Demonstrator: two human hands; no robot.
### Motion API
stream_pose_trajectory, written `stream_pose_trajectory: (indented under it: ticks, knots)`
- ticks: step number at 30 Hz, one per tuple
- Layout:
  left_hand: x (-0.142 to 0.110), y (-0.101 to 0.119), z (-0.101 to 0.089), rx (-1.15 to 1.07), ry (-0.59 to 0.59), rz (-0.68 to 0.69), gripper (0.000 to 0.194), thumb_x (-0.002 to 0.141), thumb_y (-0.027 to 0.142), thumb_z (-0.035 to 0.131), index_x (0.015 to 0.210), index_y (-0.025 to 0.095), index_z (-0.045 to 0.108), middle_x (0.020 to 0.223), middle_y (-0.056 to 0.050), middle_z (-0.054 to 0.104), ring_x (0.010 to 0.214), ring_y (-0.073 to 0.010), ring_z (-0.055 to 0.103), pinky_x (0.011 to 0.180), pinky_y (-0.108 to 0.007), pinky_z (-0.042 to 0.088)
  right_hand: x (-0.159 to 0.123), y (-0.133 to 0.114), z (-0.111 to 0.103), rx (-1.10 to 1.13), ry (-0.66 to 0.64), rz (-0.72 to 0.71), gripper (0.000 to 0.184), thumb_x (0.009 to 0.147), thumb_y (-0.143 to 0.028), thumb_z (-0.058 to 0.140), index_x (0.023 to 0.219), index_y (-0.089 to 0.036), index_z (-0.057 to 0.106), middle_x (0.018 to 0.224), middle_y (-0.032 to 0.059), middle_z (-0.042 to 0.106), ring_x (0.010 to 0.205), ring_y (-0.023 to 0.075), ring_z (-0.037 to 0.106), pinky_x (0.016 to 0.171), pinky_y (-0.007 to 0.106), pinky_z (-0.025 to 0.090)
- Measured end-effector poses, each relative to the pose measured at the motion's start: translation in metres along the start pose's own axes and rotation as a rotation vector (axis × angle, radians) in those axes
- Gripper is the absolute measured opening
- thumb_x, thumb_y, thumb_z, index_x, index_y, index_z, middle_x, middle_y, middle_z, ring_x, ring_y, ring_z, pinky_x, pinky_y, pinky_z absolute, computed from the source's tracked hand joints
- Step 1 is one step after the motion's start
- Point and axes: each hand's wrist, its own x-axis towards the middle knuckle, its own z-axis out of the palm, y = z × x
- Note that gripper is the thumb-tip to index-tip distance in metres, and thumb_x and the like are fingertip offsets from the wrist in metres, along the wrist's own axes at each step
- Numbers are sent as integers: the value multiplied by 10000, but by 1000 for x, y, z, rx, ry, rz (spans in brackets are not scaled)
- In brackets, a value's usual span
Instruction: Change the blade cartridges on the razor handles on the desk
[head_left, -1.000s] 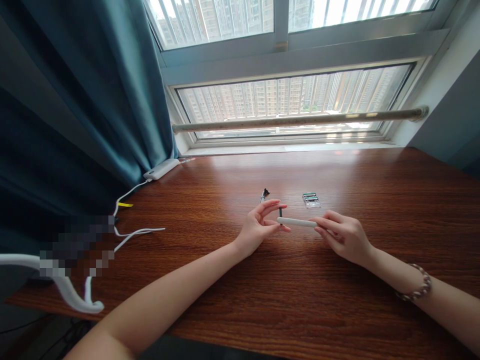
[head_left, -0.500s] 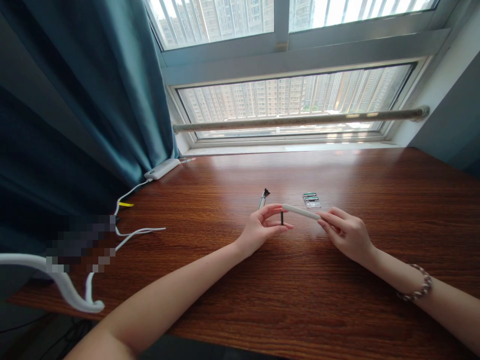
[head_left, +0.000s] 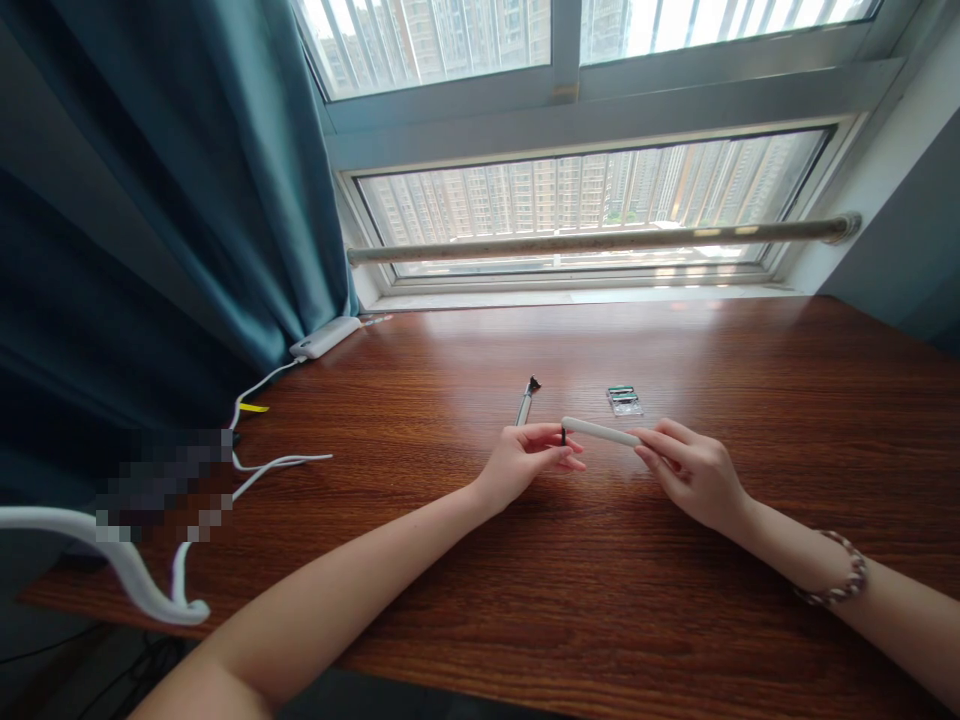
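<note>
In my right hand (head_left: 694, 468) is a slim pale razor handle (head_left: 600, 432), pinched at its right end between thumb and fingers. Its far end points left and reaches my left hand (head_left: 525, 462). There, thumb and index finger pinch a small dark strip, seemingly a razor head (head_left: 564, 437), set crosswise just under the handle's tip. Whether the two are joined I cannot tell. Just beyond my left hand lies a metallic razor (head_left: 527, 401) with a black head. A clear plastic case with green-and-dark cartridges (head_left: 624, 400) rests on the table beyond the handle.
The brown wooden table (head_left: 465, 600) runs up to a window with a horizontal rail (head_left: 600, 243). Along the left are a blue curtain (head_left: 187, 180), a white power strip (head_left: 327, 338), white cables (head_left: 281, 463) and a curved white stand (head_left: 142, 590).
The handle's left end and my left fingers have dropped slightly. Less of the dark razor head shows, and it now sits right by the handle's tip.
</note>
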Motion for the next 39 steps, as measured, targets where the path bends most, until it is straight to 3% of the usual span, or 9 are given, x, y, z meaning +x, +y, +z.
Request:
stream_pose_trajectory:
  ticks: [5, 12, 20, 32, 39]
  knots:
    - [1, -3, -1, 2, 31, 11, 283, 644, 258, 677, 875, 98, 638, 839, -98, 665, 728, -218, 645, 762, -383, 498, 0, -1, 0, 15, -23, -15, 238, 858, -265, 433, 1002, -185, 605, 707, 32, 538, 536, 107, 477, 503, 205, 368]
    - [3, -5, -3, 34, 97, 70, 303, 653, 254, 670, 920, 114, 647, 943, -100, 662, 913, -228, 604, 875, -362, 446, 0, -1, 0, 50, -75, -40, 228, 856, -253, 434, 989, -174, 602, 684, 29, 520, 526, 108, 462, 501, 212, 359]
    - [3, -3, -5, -30, 49, 149, 342, 635, 157, 678, 972, 134, 624, 1100, -101, 597, 1062, -231, 522, 932, -337, 400, 0, -1, 1, 79, -102, 20, 223, 866, -261, 419, 943, -174, 609, 658, 21, 506, 546, 117, 468, 523, 222, 354]
    - [5, -7, -4, -113, 8, 198, 522, 623, 90, 682, 1105, 175, 502, 1103, -101, 570, 1048, -231, 529, 933, -400, 384, 0, -1, -2, 105, -119, -41, 220, 854, -256, 440, 962, -166, 609, 657, 11, 488, 494, 90, 435, 494, 209, 339]
    - [5, -8, -5, -74, 9, 126, 602, 567, 62, 715, 1112, 174, 486, 1130, -107, 566, 1050, -220, 524, 941, -366, 366, -1, 3, 2, 0, -15, 22, 190, 842, -250, 477, 964, -184, 608, 715, 18, 521, 518, 93, 435, 512, 213, 338]
